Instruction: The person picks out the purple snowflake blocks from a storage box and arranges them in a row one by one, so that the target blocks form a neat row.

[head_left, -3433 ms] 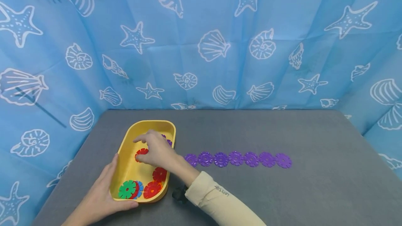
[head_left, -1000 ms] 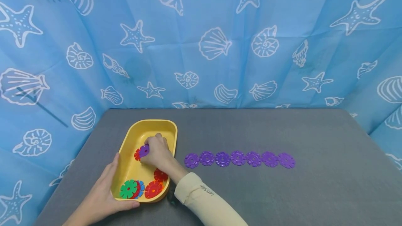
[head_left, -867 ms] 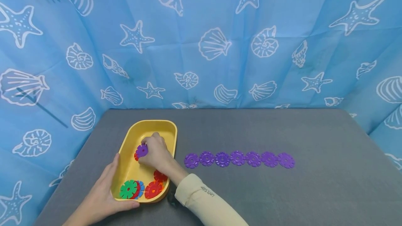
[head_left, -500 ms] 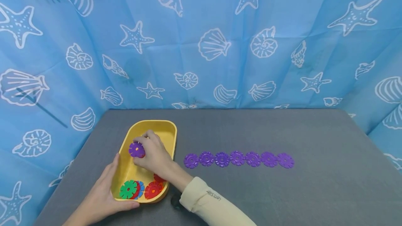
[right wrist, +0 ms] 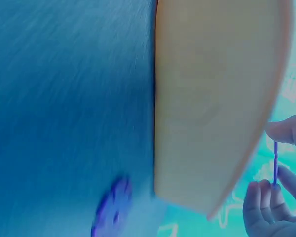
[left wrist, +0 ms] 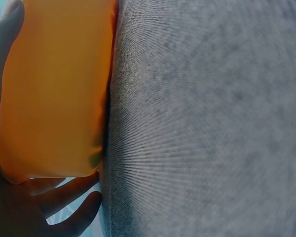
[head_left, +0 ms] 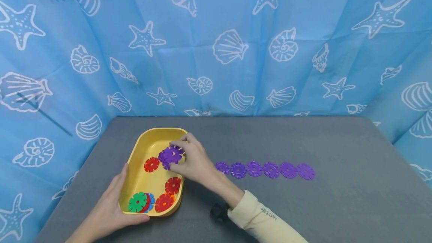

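Observation:
My right hand (head_left: pixel 197 160) pinches a purple notched disc (head_left: pixel 173 154) between thumb and fingertips, above the right side of a yellow tray (head_left: pixel 133 160). Edge-on, the held disc (right wrist: pixel 276 163) shows as a thin line in the right wrist view. Other purple discs (head_left: pixel 162 156) lie partly hidden beneath it. My left hand (head_left: pixel 106 207) holds the tray's near left corner, fingers along the left wall and thumb along the near one. A red disc (head_left: pixel 151 164) lies mid-tray. Green (head_left: pixel 137 202), blue and more red discs (head_left: pixel 164 202) lie at the near end, with some orange showing.
Several purple discs (head_left: pixel 271 170) form a row on the grey table (head_left: pixel 303 205), right of the tray; my right forearm covers the row's left end. A blue shell-print curtain (head_left: pixel 216 78) hangs behind and at both sides. Something small and black (head_left: pixel 219 212) is at my right cuff.
My right hand has moved right with the purple disc, from mid-tray to the tray's right side, uncovering the red discs. My left hand and the tray have stayed put.

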A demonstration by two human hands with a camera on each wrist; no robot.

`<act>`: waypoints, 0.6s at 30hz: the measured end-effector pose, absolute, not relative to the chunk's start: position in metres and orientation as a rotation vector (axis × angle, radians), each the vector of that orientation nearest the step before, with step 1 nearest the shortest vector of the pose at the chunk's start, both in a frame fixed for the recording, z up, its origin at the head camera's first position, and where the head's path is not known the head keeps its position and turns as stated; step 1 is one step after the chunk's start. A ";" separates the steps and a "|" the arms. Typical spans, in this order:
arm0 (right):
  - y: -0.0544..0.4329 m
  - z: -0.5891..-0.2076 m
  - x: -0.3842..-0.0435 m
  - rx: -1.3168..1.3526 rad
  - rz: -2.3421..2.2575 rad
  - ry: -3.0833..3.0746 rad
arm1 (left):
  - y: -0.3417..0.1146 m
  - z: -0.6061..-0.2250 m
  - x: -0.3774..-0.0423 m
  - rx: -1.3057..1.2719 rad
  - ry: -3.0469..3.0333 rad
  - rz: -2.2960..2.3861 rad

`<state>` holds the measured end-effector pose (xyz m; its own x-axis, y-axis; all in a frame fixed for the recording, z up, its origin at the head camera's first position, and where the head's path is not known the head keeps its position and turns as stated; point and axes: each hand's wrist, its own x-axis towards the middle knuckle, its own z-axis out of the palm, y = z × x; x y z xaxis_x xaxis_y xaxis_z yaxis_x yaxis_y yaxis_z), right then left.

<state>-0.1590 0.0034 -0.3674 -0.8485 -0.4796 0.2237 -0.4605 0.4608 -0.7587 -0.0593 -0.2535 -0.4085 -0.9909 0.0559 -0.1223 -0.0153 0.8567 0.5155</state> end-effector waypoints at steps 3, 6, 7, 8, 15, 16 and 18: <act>0.022 -0.364 -0.160 -0.846 -1.365 2.661 | -0.253 -0.408 -0.060 0.022 2.891 0.802; 0.039 -0.361 -0.160 -0.836 -1.331 2.663 | -0.253 -0.408 -0.060 0.022 2.890 0.802; 0.044 -0.361 -0.160 -0.830 -1.311 2.669 | -0.254 -0.408 -0.060 0.025 2.893 0.799; 0.049 -0.360 -0.159 -0.826 -1.295 2.672 | -0.254 -0.408 -0.060 0.025 2.895 0.796; 0.078 -0.363 -0.153 -0.807 -1.206 2.708 | -0.253 -0.408 -0.060 0.014 2.884 0.801; 0.082 -0.363 -0.151 -0.803 -1.206 2.708 | -0.253 -0.408 -0.060 0.016 2.883 0.804; 0.089 -0.365 -0.149 -0.794 -1.201 2.714 | -0.253 -0.408 -0.060 0.016 2.884 0.803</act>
<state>-0.1492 0.0894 -0.3645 -0.8641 -0.4832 0.1407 -0.4290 0.5612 -0.7078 -0.0598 -0.2534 -0.4081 -0.9890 0.0500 -0.1392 -0.0292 0.8569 0.5147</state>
